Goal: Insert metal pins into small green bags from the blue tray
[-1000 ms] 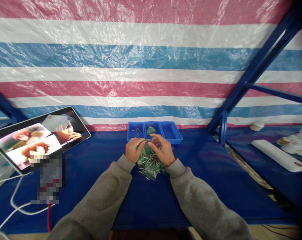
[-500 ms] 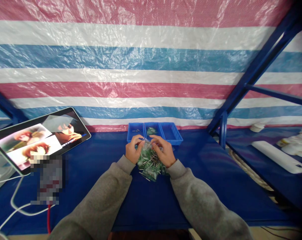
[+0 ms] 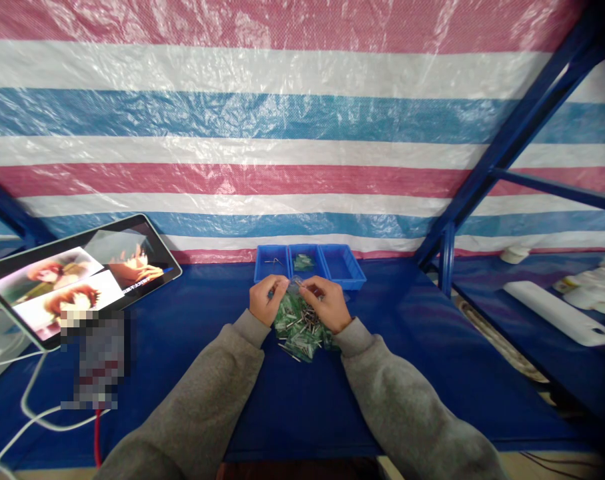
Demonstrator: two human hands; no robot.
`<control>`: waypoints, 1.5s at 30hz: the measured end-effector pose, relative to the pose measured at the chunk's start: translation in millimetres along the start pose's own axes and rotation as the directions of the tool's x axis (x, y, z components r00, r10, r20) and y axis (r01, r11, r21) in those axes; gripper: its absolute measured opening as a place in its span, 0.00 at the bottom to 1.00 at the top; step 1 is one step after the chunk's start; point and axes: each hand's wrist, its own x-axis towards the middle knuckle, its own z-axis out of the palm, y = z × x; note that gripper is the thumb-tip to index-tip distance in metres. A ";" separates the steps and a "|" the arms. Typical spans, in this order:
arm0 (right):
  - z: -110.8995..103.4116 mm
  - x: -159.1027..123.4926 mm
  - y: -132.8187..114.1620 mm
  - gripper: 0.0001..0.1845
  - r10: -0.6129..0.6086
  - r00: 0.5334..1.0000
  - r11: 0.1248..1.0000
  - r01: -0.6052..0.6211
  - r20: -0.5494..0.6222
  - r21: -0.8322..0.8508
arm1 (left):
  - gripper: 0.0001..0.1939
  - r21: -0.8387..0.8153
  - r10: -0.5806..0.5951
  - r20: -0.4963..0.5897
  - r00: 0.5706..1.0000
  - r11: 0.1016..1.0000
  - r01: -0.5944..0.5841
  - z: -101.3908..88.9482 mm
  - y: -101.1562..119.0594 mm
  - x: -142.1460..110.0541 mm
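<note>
My left hand and my right hand are closed in pinches, facing each other. Between them they hold a small clear plastic bag by its edges; what is inside it is too small to make out. Just below lies a pile of small plastic packets, greenish and see-through. Loose metal pieces like thin screws or pins lie among the packets. Right behind my hands stands a blue three-part tray, partly covered by my fingers.
In the tray's left part lies a small hex-key-like metal piece; several packets lie in its middle part. On the left a tablet leans beside white cables. A white oblong device lies beyond the blue frame at right.
My fingers have curled in more and drawn slightly lower and closer together around the clear bag. The pile and the tray stay where they were.
</note>
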 end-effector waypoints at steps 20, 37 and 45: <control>-24.2 15.7 23.7 0.14 0.308 0.908 0.949 -0.270 -0.283 0.165 | 0.14 0.128 0.057 -0.110 0.992 0.991 -0.042 -2.4 3.6 2.5; -6.4 3.4 20.0 0.13 0.295 0.955 0.668 -0.211 -0.005 -0.714 | 0.14 0.144 0.055 -0.066 0.996 0.989 -0.045 0.1 0.5 0.8; 0.1 -0.1 18.3 0.11 0.296 0.955 0.616 -0.199 -0.010 -0.762 | 0.15 0.136 0.054 -0.065 0.996 0.990 -0.045 1.0 0.7 -1.2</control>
